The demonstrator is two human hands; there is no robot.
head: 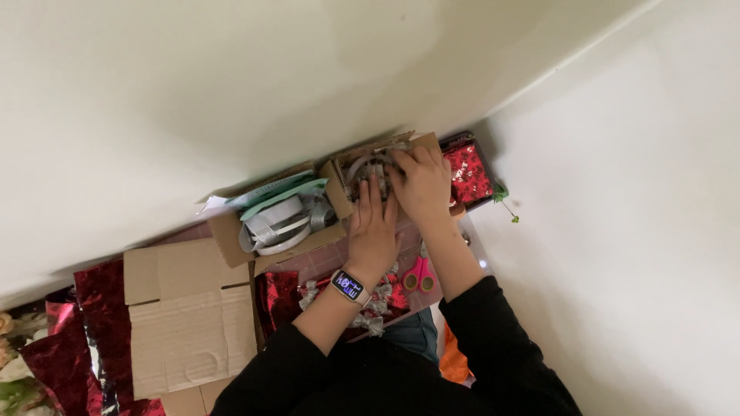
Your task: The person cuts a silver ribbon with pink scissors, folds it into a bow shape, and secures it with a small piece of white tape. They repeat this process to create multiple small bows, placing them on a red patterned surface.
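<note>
fingers (375, 196) of both hands lie spread and flat, pressing a round wire ring (368, 166) into the cardboard box (339, 196), steadying it; scissors (420, 275) lie behind.

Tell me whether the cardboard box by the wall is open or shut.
Open. The box has its flaps spread outward, and white tape rolls show inside it. The left hand lies beside it.

Home craft corner, white walls (231, 77), cardboard boxes (189, 316), red foil wrap (85, 339)
</note>
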